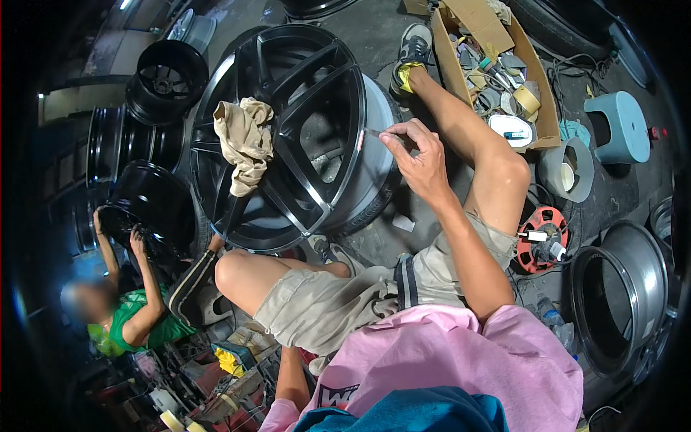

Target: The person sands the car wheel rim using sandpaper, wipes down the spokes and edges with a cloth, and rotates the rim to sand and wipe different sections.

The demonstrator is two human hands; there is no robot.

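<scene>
Workshop floor: right hand at wheel edge, thin piece pinched

Dark, cluttered workshop floor. Landmark: the black spoked wheel, face up between the person's legs. Nearest, below the wheel: pink shirt and khaki shorts. Left hand out of sight, can't tell its state. Right hand, just right of the wheel, pinches a thin, dark piece between thumb and fingers; its tip is at the wheel's outer lip, contact unclear. Reddish patch on the lip there. Crumpled beige cloth lies on the wheel's left spokes, unheld.

Step in hand, my read: spot work on the lip. Next move seems to call for a steady pinch and a light, flat touch along the curve.

Farther, right of the wheel: cardboard box of supplies, blue stool. Left of it: a co-worker's hands at a black rim barrel.
</scene>
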